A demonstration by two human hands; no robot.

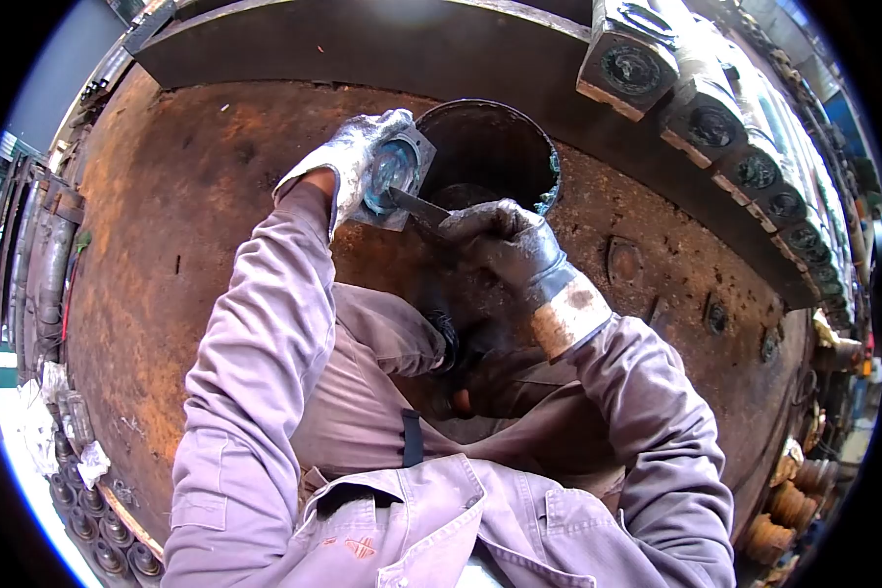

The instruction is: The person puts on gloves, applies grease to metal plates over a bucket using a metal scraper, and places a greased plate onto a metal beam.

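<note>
My left hand (353,157), in a grimy white glove, grips a square metal flange plate (423,157) by its edge and holds it tilted up. Blue-green grease (390,174) is smeared in the plate's round recess. In my right hand (510,240), wearing a dark, soiled glove, is a flat-bladed scraper (418,207). The blade's tip meets the greased face of the plate. Just behind both hands stands a dark round bucket (529,137), its rim streaked with the same blue-green grease.
A rusty metal floor (186,225) spreads around my legs. To the upper right, a row of long square-ended metal parts (629,69) rests along a dark beam (363,49). Loose flat plates (624,261) lie on the floor at right. Cylindrical parts (113,529) stand at lower left.
</note>
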